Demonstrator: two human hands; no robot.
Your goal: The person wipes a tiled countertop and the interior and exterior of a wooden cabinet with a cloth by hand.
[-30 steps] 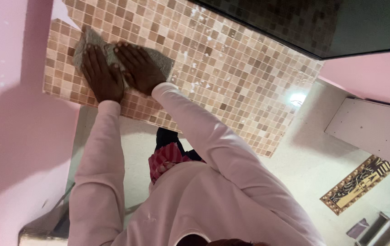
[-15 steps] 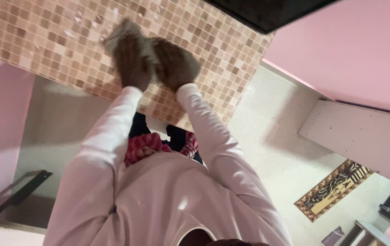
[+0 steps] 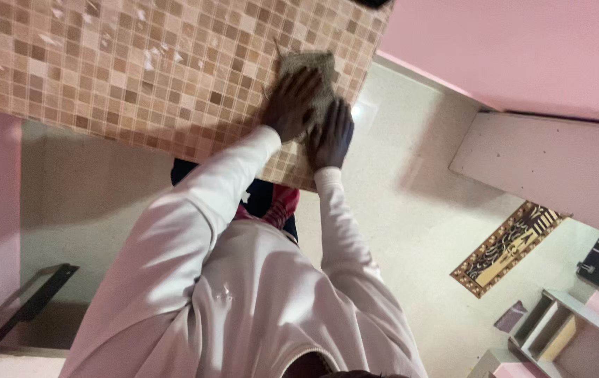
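A counter (image 3: 117, 63) covered in small brown and beige mosaic tiles runs across the top of the head view. A grey cloth (image 3: 308, 64) lies on its right end, close to the edge. My left hand (image 3: 291, 105) presses down on the cloth's lower part. My right hand (image 3: 332, 134) lies beside it, against the cloth's lower right edge, near the counter's front corner. Both arms wear pale pink sleeves. White smears show on the tiles to the left of the cloth.
A pink wall (image 3: 523, 49) rises at the upper right, above a white panel (image 3: 544, 168). A patterned mat (image 3: 506, 248) lies on the cream floor (image 3: 411, 210). An open shelf unit (image 3: 558, 332) stands at the lower right, a dark frame (image 3: 33, 301) at the lower left.
Both hands have slid the cloth from the counter's left end across to its right end. My right hand now sits lower than my left.
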